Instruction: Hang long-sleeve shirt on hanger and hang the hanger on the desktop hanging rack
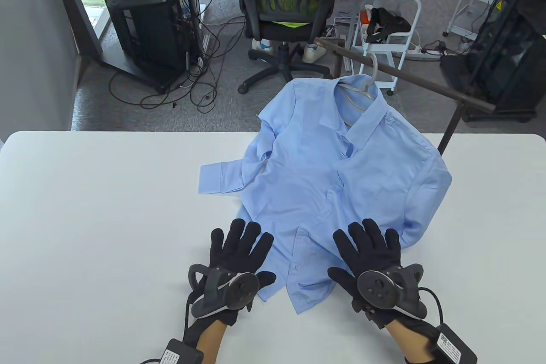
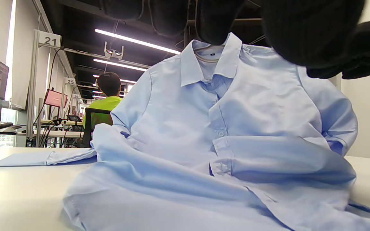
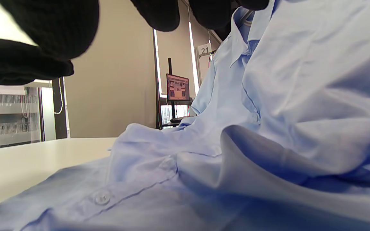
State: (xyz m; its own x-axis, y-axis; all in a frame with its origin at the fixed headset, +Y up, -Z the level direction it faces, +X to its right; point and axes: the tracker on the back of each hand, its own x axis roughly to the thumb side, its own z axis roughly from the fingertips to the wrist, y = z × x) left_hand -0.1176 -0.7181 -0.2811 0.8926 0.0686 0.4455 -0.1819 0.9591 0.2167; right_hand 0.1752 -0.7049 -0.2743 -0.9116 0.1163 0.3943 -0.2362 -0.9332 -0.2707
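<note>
Both black-gloved hands, left hand [image 1: 239, 248] and right hand [image 1: 369, 251], rest flat with each grip spread wide on the hem of the light-blue long-sleeve shirt [image 1: 337, 167], probably smoothing it; its white plastic hanger [image 1: 370, 82] already hooks the dark rack bar [image 1: 405, 76] above the white bench [image 1: 106, 219].

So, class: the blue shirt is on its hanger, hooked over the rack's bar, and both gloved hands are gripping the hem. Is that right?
Not quite. In the table view the left hand and right hand lie flat and open on the shirt, gripping nothing. The hanger is indeed hooked over the bar.
</note>
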